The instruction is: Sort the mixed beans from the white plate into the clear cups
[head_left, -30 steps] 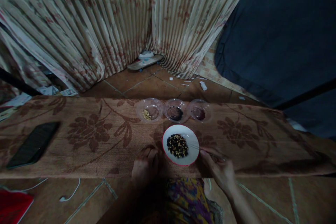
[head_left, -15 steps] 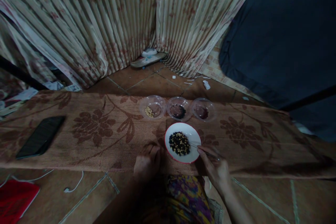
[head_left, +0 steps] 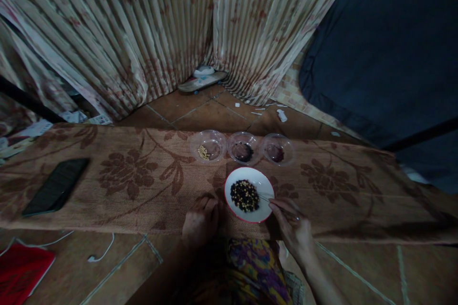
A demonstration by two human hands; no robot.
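Note:
In my right hand [head_left: 295, 228] is a thin pair of metal tweezers [head_left: 265, 198], pinched between thumb and fingers. Their tips reach over the right inner side of a white bowl with a red rim [head_left: 264, 184]. Mixed black and pale yellow beans [head_left: 244, 195] lie in that bowl. My left hand [head_left: 201, 219] rests curled on the cloth left of the bowl, apart from it, with nothing visible in it. Behind the bowl stand three clear plastic cups: the left cup [head_left: 214, 140] has yellow beans, the middle cup [head_left: 241, 139] black ones, the right cup [head_left: 274, 143] dark red ones.
A brown flower-patterned cloth [head_left: 150, 209] covers the narrow table. A dark phone [head_left: 57, 186] lies at its left end. Beyond are striped curtains [head_left: 171, 24], a skateboard [head_left: 202, 82] and paper scraps on the tiled floor. A white cable and red bag [head_left: 25, 271] lie below left.
Almost nothing differs. The tweezers' tips remain at the right side of the beans, and my left hand stays in place.

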